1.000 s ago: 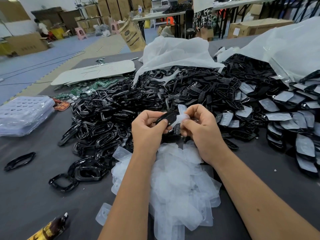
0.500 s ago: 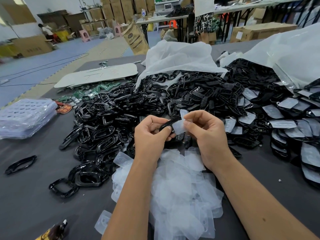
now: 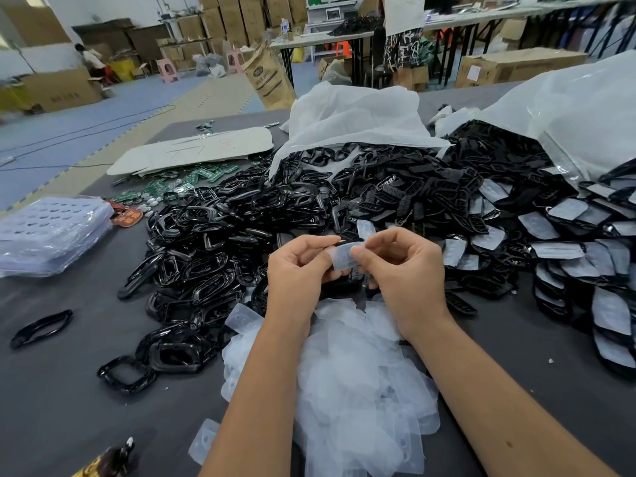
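My left hand (image 3: 297, 270) grips a small black plastic part (image 3: 349, 241), of which only a dark edge shows between the fingers. My right hand (image 3: 406, 270) pinches a translucent white film piece (image 3: 340, 259) that lies against the black part. Both hands are held together above a heap of the same translucent film pieces (image 3: 347, 383) on the dark grey table (image 3: 62, 401).
A big pile of glossy black frames (image 3: 213, 242) lies left of the hands and ribbed black parts (image 3: 430, 194) behind. Film-covered black parts (image 3: 585, 256) are stacked at the right. White plastic bags (image 3: 354, 118) lie beyond. Clear blister trays (image 3: 48, 232) sit far left.
The film piece has come down over the black part, hiding most of it. Both hands stay close together in the same spot over the film heap.
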Motion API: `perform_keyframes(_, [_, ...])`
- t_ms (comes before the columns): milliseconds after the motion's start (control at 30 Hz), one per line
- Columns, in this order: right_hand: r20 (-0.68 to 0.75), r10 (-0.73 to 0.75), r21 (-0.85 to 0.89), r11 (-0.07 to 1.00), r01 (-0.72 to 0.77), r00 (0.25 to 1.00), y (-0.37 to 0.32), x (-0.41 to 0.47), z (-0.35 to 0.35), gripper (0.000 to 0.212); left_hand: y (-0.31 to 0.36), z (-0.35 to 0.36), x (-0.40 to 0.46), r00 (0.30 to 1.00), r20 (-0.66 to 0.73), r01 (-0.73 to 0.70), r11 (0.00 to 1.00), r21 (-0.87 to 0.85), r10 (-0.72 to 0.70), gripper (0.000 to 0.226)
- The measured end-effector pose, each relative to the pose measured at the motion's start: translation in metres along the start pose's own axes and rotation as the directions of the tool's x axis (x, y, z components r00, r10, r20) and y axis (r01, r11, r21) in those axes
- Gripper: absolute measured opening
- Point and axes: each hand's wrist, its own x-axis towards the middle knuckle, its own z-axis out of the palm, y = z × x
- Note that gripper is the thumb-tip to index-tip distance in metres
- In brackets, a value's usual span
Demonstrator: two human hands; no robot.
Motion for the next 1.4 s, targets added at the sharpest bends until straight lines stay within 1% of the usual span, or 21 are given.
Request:
perform_keyframes(67, [0.006,-0.009,-0.019,1.000,0.009,1.000,0.0003,-0.0004,0.0007,0.018,0.0012,0.0003,-0.0004,1.000,-0.001,0.003,1.000,-0.002,-0.003,0.024])
perform_keyframes(167, [-0.032,-0.022,-0.084,0.996,0.019,0.999,0.0011,-0.0010,0.0027,0.017,0.0027,0.0009,-0.0012,1.000,0.007,0.014,0.999,-0.031,-0.014,0.030])
perform_keyframes(333, [-0.081,-0.019,-0.135,0.991,0.008,0.996,0.0020,-0.0007,0.0047,0.018,0.0045,0.0019,-0.0015,1.000,0.012,0.023,0.998,-0.054,-0.022,0.035])
perform_keyframes(567, [-0.099,-0.049,-0.183,0.983,0.030,0.994,0.0050,0.0010,0.0054,0.019,0.0011,0.0006,-0.0014,1.000,0.019,0.017,0.998,-0.060,-0.016,0.033])
perform_keyframes(733, [-0.103,-0.071,-0.224,0.973,0.047,0.992,0.0055,0.0017,0.0047,0.018,-0.0004,0.0001,-0.0035,0.999,0.037,-0.007,1.000,-0.007,0.008,0.027])
perform_keyframes(967, [-0.071,-0.062,-0.235,0.971,0.044,0.996,0.0069,0.0031,0.0026,0.018,-0.0038,0.0001,-0.0014,0.999,0.035,-0.030,0.999,0.026,0.029,0.025])
perform_keyframes(1133, [-0.008,-0.036,-0.217,0.975,0.033,0.999,0.0044,0.0026,0.0030,0.018,-0.0038,-0.0003,0.0002,0.998,0.020,-0.061,0.997,0.040,0.060,0.028])
perform_keyframes(1400, [-0.079,-0.003,-0.204,0.979,-0.013,0.997,0.0040,0.0023,0.0033,0.019,-0.0034,0.0003,-0.0014,0.997,0.036,-0.073,0.997,0.039,0.072,0.029])
